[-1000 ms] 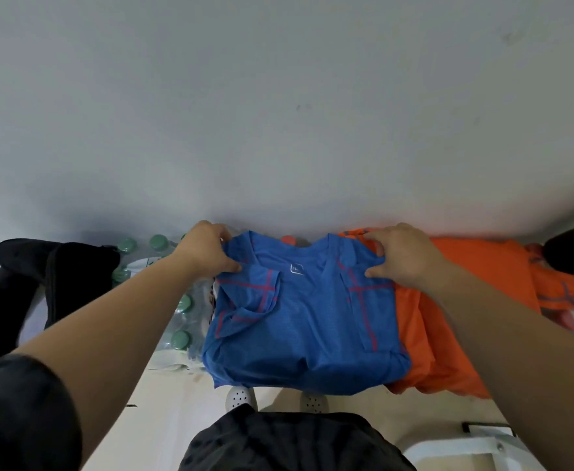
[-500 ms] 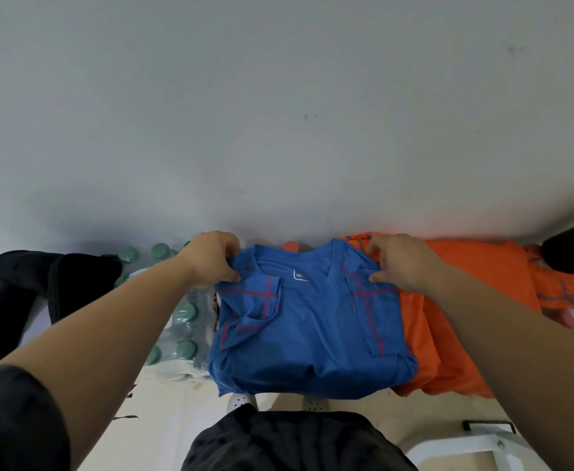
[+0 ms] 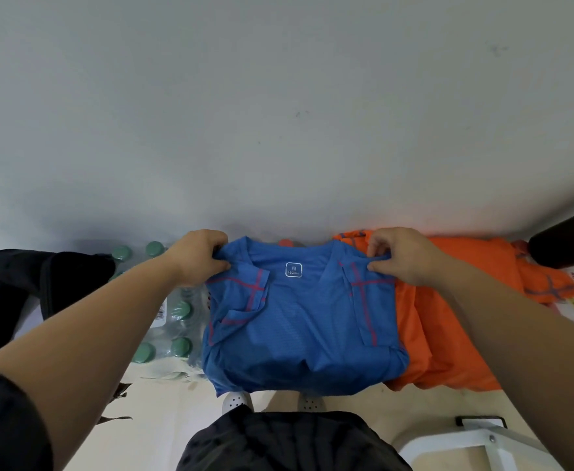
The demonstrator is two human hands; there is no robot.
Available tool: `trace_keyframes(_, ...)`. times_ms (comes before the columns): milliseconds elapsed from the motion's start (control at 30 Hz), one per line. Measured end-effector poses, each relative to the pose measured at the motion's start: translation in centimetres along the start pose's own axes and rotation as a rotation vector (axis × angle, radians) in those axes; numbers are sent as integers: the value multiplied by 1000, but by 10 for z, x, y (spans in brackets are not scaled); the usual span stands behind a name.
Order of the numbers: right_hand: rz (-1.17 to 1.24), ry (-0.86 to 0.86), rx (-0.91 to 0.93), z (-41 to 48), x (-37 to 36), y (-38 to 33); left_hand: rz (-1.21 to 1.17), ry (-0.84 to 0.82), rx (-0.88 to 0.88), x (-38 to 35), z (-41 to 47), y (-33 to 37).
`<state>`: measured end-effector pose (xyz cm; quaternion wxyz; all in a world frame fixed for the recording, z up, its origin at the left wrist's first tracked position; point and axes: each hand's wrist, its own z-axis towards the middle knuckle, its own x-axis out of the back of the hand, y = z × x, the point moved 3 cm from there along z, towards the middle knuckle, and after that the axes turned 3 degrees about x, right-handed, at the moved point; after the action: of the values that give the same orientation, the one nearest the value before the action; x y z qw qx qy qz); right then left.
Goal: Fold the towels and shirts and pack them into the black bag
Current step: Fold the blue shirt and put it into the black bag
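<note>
The left hand (image 3: 199,254) and right hand (image 3: 401,254) each pinch a shoulder of the blue shirt (image 3: 306,328), sleeves tucked in, probably to keep the collar edge square for the next fold; it partly overlaps the orange shirt (image 3: 448,334); the black bag (image 3: 24,287) sits left, past the bottles (image 3: 173,321)

Home corner: bottled-water pack (image 3: 173,321), white wall (image 3: 279,113).

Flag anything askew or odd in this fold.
The blue shirt's fold is uneven: the sleeve by the left hand lies slanted and creased, while the other sleeve, by the right hand, lies straight.
</note>
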<state>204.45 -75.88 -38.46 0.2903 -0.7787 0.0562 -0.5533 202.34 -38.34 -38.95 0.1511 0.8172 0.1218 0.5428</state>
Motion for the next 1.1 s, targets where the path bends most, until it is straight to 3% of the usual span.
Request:
trace_keyframes(133,-126,-110,-78,5,14,-3,57,62,-72,11,3,5)
trace_keyframes(200,-222,-68,-103,10,25,-3,93,156,-104,22,5,12)
trace_keyframes(333,-327,315,-65,15,52,-13,194,503,-146,53,10,28)
trace_keyframes(467,-492,604,97,-5,47,-16,315,745,-374,56,-5,38)
trace_keyframes(567,-520,593,286,-32,22,-13,404,720,-511,26,-24,30)
trace_keyframes(700,-556,362,386,-62,-18,2,438,546,-631,-28,-54,11)
trace_keyframes(900,-440,110,326,-80,-37,7,397,226,-488,-53,-74,-9)
trace_keyframes(1000,-313,177,281,-79,-26,1,313,158,-477,-44,-79,-5)
trace_keyframes(1100,-220,330,208,-66,-16,-5,201,226,-432,-30,-76,5)
